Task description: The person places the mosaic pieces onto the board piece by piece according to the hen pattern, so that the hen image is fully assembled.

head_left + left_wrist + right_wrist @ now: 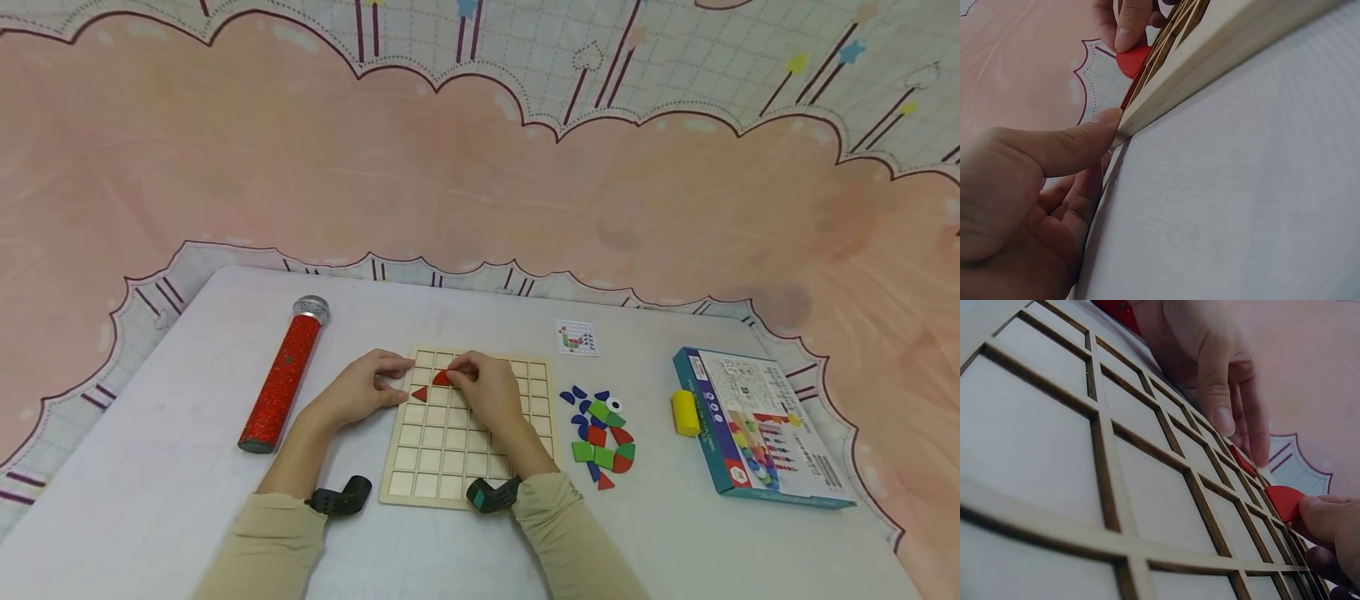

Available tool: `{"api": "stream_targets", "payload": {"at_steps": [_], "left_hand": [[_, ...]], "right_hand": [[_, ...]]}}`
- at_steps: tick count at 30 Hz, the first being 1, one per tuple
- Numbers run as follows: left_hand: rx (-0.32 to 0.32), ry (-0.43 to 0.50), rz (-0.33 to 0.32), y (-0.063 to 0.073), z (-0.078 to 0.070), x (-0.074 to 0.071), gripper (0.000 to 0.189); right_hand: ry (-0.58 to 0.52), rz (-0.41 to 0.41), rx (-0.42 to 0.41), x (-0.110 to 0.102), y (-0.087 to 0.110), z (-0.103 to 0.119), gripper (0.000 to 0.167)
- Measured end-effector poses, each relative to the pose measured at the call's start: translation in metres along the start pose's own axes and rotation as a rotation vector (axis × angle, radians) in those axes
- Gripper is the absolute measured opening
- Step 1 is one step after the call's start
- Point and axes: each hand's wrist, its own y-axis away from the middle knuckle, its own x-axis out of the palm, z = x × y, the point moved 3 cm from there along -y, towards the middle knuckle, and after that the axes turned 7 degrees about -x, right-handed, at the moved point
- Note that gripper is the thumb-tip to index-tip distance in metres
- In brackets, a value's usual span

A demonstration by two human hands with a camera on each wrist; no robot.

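Red, flat, quarter-round piece (441,377) is at the upper left part of a square, pale wooden board with a raised grid (428,462), just beside a flat red triangle (420,394) that lies in the leftmost column. The right hand (491,392) grasps it between thumb and fingertips at one end, which leaves the rest of its outline free, probably so it can be turned and matched to a cell. The right wrist view shows it tilted to the grid; whether it touches the wood I cannot tell.

The left hand (362,389) grasps no piece. Its fingers are loosely extended at the board's left edge, with the thumb tip at the rim near the triangle, likely to steady the board.

To the right of the board, flat red, green and blue pieces (603,457) lie loose on the white-covered bench (337,550), presumably to be in easy reach of the right hand. Beyond them, a small white card printed with a coloured pattern (577,338) lies face up, likely for reference. A printed cardboard box (772,425), a yellow cylinder (686,413) and a glittery red microphone (285,375) stay out at the sides, apparently to leave working room.
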Motion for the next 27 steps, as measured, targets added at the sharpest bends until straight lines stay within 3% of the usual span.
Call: {"api": "stream_targets", "payload": {"at_steps": [27], "left_hand": [[-0.006,-0.006,-0.006,0.0002,0.0007,-0.0003,0.053]], "right_hand": [[0.122,0.128,-0.005,-0.0019,-0.0006,-0.0008,0.022]]}}
